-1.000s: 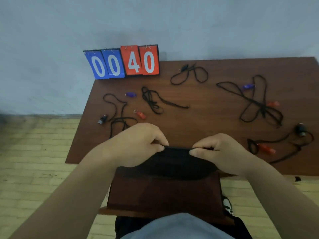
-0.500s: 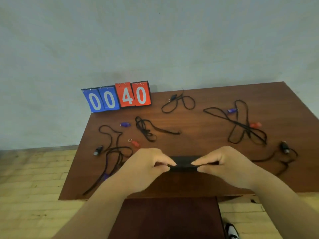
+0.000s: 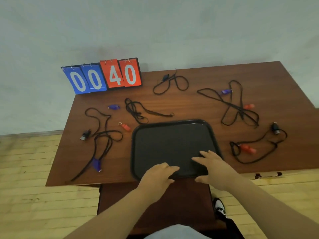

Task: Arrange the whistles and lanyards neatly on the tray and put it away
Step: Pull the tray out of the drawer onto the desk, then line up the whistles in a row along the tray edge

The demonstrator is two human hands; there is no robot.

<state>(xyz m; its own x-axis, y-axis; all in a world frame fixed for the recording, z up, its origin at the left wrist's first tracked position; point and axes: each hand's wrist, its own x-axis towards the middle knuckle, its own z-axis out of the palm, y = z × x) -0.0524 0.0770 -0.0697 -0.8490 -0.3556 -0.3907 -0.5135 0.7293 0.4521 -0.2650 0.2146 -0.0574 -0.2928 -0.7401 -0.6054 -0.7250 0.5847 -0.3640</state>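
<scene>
A black tray (image 3: 172, 142) lies flat on the brown table (image 3: 198, 106), near its front edge, with nothing in it. My left hand (image 3: 158, 175) rests on the tray's near rim with fingers spread. My right hand (image 3: 213, 165) lies flat on the tray's near right part, fingers straight. Whistles on black lanyards lie scattered around: a purple whistle (image 3: 97, 164) and a black whistle (image 3: 85, 134) at left, an orange whistle (image 3: 126, 126) and a purple whistle (image 3: 114, 106) loose, an orange whistle (image 3: 248, 149) and a black whistle (image 3: 275, 128) at right, more farther back.
A flip scoreboard (image 3: 103, 76) reading 00 40 stands at the table's back left against the wall. A dark wooden stool or bench (image 3: 155, 204) sits under me in front of the table. My shoe (image 3: 220, 207) shows on the wooden floor.
The tray, held edge-up by both hands over the table front, has been laid flat on the table. Both hands have let go of its rim and now lie open on it.
</scene>
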